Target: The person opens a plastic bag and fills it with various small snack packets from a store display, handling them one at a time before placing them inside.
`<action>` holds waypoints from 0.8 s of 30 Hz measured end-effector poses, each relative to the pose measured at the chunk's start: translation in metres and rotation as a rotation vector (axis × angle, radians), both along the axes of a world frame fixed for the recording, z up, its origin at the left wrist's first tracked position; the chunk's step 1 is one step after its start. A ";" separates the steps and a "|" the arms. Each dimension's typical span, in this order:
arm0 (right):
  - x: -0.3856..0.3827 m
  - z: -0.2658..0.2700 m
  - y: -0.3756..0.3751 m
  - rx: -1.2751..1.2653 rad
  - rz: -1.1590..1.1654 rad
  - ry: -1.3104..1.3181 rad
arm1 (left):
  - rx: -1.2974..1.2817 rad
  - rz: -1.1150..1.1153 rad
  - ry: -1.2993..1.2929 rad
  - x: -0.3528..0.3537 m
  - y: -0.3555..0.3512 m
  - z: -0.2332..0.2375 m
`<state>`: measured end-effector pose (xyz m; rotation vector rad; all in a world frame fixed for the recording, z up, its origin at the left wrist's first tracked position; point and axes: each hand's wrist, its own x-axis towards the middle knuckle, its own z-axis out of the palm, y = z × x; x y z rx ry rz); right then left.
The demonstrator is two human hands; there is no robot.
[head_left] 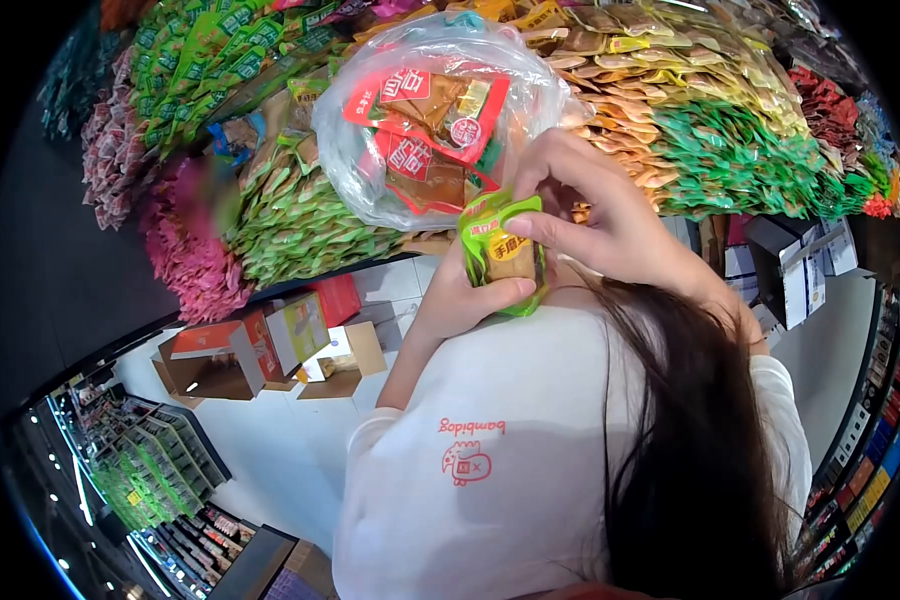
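Observation:
In front of my chest, my left hand grips a small green snack packet with a yellow label and a clear window, its thumb lying across the lower front. My right hand is at the packet's top corner, with the thumb pressed on the front and the fingers curled behind. Just beyond the hands, a clear plastic bag lies on the piled goods. Red-edged packets of brown food show inside it.
Heaps of wrapped snacks cover the display: green packets, pink packets, orange packets and teal packets. Cardboard boxes stand on the floor to the left, and white boxes to the right. Long hair hangs over the white shirt.

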<state>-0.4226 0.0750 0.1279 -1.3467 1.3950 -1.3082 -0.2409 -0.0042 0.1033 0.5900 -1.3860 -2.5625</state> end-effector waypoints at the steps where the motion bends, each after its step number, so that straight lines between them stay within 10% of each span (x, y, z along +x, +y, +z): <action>1: -0.001 0.001 0.001 -0.057 -0.034 0.065 | -0.077 -0.002 0.004 0.000 -0.001 0.001; 13: 0.054 -0.020 -0.016 0.048 0.121 -0.216 | -0.169 -0.117 0.153 0.032 -0.040 0.003; 17: 0.062 -0.011 -0.031 -0.154 0.192 0.067 | -0.514 -0.113 0.259 0.051 -0.062 0.009; 19: 0.068 -0.005 -0.034 -0.027 0.088 -0.428 | -0.478 -0.037 0.384 0.063 -0.080 0.007; 22: 0.049 0.020 -0.044 -0.028 -0.002 -0.457 | -0.321 0.371 0.186 0.073 -0.088 0.001; 24: 0.033 0.021 -0.056 -0.115 -0.092 -0.415 | -0.926 0.612 -0.112 0.060 -0.098 -0.004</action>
